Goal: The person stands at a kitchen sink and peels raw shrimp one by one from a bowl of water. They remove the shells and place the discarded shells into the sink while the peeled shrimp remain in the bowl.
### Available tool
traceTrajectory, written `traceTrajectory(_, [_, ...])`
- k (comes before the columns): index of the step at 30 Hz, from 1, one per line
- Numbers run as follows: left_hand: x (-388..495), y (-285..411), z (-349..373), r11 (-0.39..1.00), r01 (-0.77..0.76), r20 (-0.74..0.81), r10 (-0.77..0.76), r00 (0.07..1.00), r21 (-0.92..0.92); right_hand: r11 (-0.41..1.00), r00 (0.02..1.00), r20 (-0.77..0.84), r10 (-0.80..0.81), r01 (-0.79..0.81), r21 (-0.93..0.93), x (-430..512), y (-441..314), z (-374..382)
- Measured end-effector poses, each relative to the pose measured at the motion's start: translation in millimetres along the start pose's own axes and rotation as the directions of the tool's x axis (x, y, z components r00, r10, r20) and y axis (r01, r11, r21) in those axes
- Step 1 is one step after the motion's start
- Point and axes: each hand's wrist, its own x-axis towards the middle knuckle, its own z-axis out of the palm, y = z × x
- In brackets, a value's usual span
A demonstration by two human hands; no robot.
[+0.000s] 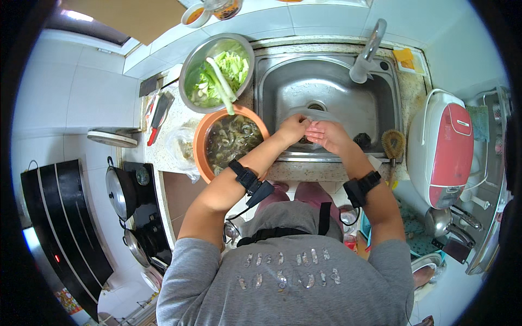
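Note:
Over the front of the stainless steel sink (346,106), my two hands meet at the fingertips. My left hand (294,129) has its fingers curled together, and whether something small is between them is hidden. My right hand (328,135) is turned palm up with its fingers stretched towards the left one; no object shows on the palm. Beneath both hands is clear plastic (316,114), a bag or a container, partly covered by them. Left of the sink, an orange basin (198,148) holds dark water with greyish pieces, close to my left forearm.
Behind the basin, a metal bowl (185,87) holds chopped greens, with a leek stalk (222,83) across it. A red-handled knife (157,116) lies farther left. A faucet (369,53) overhangs the sink. On the right are a brush (393,144), a dark scrubber (362,140) and a rice cooker (450,150).

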Motion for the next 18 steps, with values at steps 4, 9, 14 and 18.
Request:
traceTrajectory(4, [-2, 16, -2, 0.974, 0.215, 0.103, -0.207, 0.973, -0.071, 0.998, 0.998, -0.052, 0.022, -0.02, 0.052, 40, 18, -25])
traceTrajectory(9, [-15, 35, -11, 0.878, 0.453, 0.134, -0.436, 0.89, -0.157, 0.999, 0.993, -0.11, -0.045, 0.046, 0.005, 60, 27, -47])
traceTrajectory(14, [-14, 15, -11, 0.966, 0.192, 0.073, -0.181, 0.981, -0.175, 0.99, 0.967, -0.253, -0.033, -0.002, -0.138, 57, 21, -43])
traceTrajectory(18, [-23, 14, -18, 0.961, 0.196, 0.095, -0.18, 0.979, -0.196, 0.974, 0.969, -0.244, -0.033, -0.024, -0.225, 48, 13, -33])
